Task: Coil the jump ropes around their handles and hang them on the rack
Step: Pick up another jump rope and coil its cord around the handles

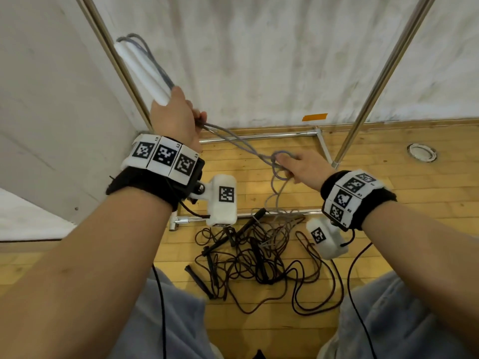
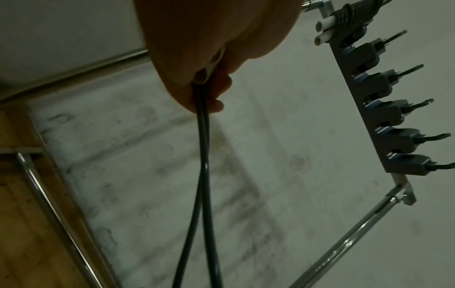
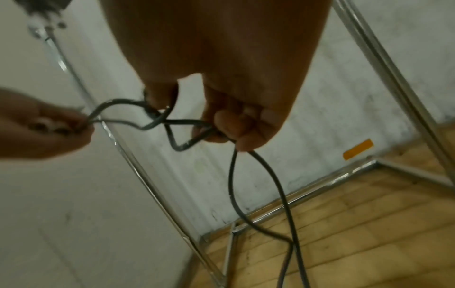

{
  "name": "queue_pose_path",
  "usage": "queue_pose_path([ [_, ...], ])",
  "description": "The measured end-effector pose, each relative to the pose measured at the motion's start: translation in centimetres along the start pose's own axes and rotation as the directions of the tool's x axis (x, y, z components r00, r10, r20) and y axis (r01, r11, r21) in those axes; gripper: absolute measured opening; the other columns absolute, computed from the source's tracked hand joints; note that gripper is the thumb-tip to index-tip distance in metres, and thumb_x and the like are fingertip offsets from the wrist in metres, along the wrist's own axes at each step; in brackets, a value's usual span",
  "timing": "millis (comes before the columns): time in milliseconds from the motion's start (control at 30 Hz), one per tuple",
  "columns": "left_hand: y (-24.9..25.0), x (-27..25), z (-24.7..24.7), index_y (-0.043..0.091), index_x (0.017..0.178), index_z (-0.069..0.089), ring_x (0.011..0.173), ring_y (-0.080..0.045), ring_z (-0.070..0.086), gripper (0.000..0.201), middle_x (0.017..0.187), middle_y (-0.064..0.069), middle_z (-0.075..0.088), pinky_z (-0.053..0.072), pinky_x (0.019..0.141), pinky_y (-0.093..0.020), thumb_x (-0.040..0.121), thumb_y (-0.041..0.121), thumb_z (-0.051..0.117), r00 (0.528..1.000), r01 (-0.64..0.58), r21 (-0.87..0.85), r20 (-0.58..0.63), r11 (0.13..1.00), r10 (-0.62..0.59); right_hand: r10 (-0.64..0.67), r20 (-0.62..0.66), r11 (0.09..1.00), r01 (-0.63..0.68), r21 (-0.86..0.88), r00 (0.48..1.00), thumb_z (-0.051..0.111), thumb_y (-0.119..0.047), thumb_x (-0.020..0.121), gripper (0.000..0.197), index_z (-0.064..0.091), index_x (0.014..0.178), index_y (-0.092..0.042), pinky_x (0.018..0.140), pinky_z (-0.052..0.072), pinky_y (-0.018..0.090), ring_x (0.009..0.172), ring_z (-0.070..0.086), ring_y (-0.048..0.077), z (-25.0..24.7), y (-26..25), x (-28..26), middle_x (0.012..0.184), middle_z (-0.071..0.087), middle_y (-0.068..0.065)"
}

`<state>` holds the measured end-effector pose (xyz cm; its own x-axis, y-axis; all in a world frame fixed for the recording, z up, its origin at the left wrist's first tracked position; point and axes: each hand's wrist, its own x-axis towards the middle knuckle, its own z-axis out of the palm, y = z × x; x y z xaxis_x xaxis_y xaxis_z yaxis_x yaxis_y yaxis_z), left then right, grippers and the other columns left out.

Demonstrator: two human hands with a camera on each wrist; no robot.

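Observation:
My left hand [image 1: 176, 117] grips two white handles [image 1: 141, 71] of a grey jump rope, held up and tilted toward the upper left. The grey rope [image 1: 233, 139] runs doubled from that fist down to my right hand [image 1: 293, 165], which holds a crossed loop of it in curled fingers [image 3: 229, 128]. From there the rope [image 3: 248, 194] drops to the floor. In the left wrist view, the hook rack [image 2: 384, 109] holds one coiled rope with white handles [image 2: 344, 19] at its top end.
A tangle of black jump ropes [image 1: 254, 257] with black handles lies on the wooden floor [image 1: 388, 224] between my knees. Chrome frame poles [image 1: 383, 73] rise left and right against the white wall. Orange tape [image 1: 314, 117] marks the wall base.

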<state>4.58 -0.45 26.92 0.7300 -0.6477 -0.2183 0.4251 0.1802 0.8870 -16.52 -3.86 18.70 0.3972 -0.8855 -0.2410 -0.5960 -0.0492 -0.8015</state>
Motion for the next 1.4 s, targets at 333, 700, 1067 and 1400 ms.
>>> queue_pose_path([
  [333,0.4,1.4,-1.0,0.007,0.091,0.049,0.043,-0.012,0.043,0.011,0.060,-0.004,0.043,0.054,0.056,-0.027,0.097,0.017,0.049,0.989,-0.043,0.000,-0.139,0.999,0.043,0.092,0.043,0.909,-0.066,-0.411,0.995,0.060,-0.036,0.090,0.027,0.070,0.093,-0.012,0.050,0.035,0.025,0.059,0.047,0.015,-0.2,0.5,0.2,0.064,0.052,0.000],
  [700,-0.4,0.9,-0.3,0.006,0.101,0.049,0.044,-0.011,0.049,0.008,0.066,-0.004,0.045,0.058,0.065,-0.033,0.098,0.013,0.050,0.999,0.033,0.039,0.024,0.999,-0.034,-0.011,-0.285,0.998,-0.007,-0.062,0.958,0.052,-0.014,0.086,0.024,0.069,0.102,-0.020,0.067,0.044,0.020,0.079,0.063,0.011,-0.3,-1.4,-0.6,0.098,0.067,-0.003],
  [1067,-2.0,-3.7,1.9,0.008,0.099,0.047,0.049,-0.015,0.059,0.010,0.059,0.001,0.050,0.054,0.067,-0.034,0.099,0.017,0.050,0.881,0.128,0.156,0.436,0.979,-0.185,-0.276,-0.083,0.944,0.286,0.162,0.958,0.056,-0.023,0.091,0.002,0.055,0.090,-0.023,0.082,0.041,0.032,0.084,0.055,0.006,3.3,-5.6,-1.3,0.086,0.058,-0.010],
  [1400,-1.7,-4.4,1.7,0.008,0.108,0.049,0.069,-0.022,0.071,0.018,0.072,-0.004,0.072,0.057,0.063,-0.030,0.099,0.024,0.049,0.871,0.160,0.160,0.441,0.974,-0.216,-0.228,0.190,0.970,0.240,-0.046,0.955,0.039,-0.028,0.098,0.022,0.046,0.077,-0.024,0.057,0.033,0.027,0.057,0.043,0.011,5.1,-5.4,-2.4,0.066,0.048,-0.005],
])
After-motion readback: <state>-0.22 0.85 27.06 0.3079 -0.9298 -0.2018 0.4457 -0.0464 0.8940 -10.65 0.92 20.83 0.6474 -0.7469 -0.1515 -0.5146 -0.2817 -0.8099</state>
